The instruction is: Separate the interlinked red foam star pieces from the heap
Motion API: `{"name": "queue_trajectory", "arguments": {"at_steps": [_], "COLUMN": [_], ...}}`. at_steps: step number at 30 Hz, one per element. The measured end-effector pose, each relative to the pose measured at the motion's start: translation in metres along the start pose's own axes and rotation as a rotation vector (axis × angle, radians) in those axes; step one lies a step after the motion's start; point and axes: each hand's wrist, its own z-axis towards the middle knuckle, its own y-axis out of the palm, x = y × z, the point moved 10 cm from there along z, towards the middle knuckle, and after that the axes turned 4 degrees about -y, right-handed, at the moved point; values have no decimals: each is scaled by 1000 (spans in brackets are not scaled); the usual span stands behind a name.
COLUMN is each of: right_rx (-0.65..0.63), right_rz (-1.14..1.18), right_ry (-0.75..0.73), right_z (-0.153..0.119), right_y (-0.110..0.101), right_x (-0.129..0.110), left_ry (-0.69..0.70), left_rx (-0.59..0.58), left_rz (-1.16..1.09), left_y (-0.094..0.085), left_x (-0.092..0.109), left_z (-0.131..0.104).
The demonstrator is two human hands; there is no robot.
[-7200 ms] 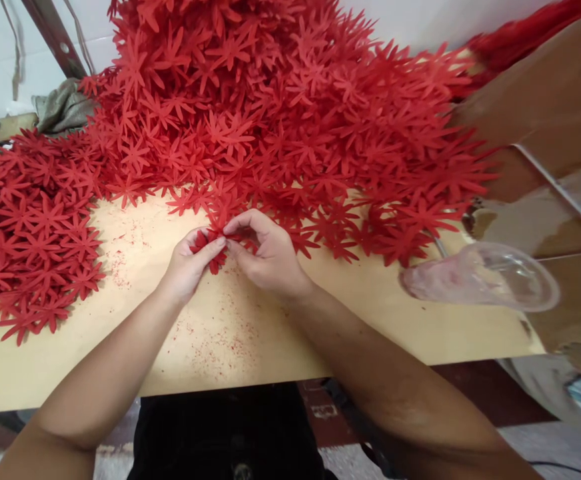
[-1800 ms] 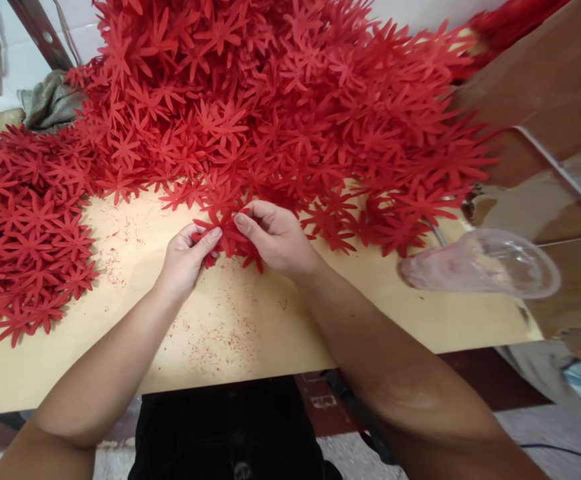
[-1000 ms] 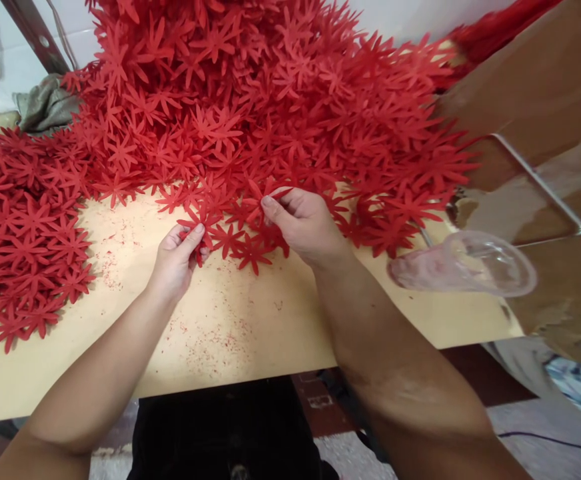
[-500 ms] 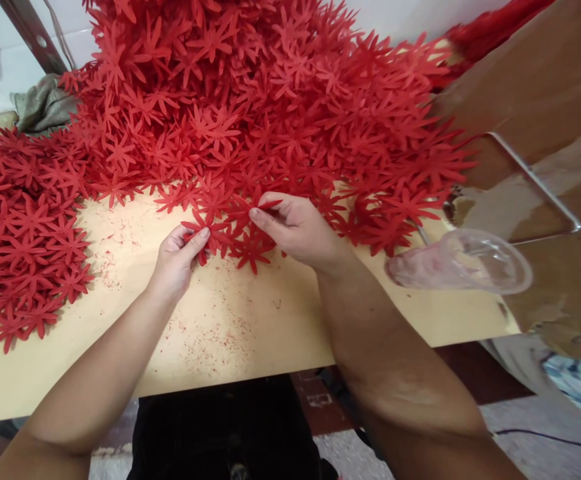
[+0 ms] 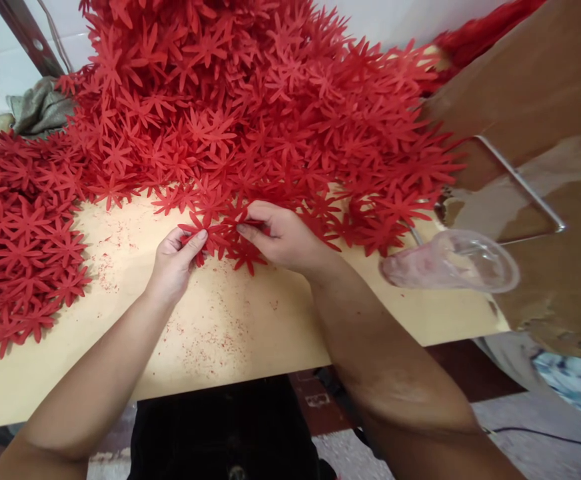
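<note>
Right hand (image 5: 283, 241) lower, nearer left hand (image 5: 173, 263) than second ago; apparently back to close two-handed work. Both pinched lightly on red flowers (image 5: 214, 239), mid-tabletop (image 5: 280, 340); pile (image 5: 210, 127) at 12 o'clock, smaller heap (image 5: 25, 240) at 9.

The top edge cuts off the tall red heap (image 5: 250, 120), the left edge the smaller pile (image 5: 25, 247), the right edge the cardboard (image 5: 530, 93). A red cutout (image 5: 214, 235) hides some fingertips of the left hand (image 5: 173, 265). The red specks (image 5: 225, 340) are too small to identify.
</note>
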Motion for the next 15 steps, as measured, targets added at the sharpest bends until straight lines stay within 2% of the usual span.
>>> {"name": "queue_trajectory", "arguments": {"at_steps": [5,15], "right_rx": [24,126], "right_rz": [250,353], "right_ry": [50,73], "right_z": [0,1], "right_y": [10,6], "right_x": [5,14], "left_ry": [18,11], "left_rx": [-19,-32], "left_rz": [0,-1], "left_y": [1,1], "left_x": [0,-2], "left_z": [1,1]}}
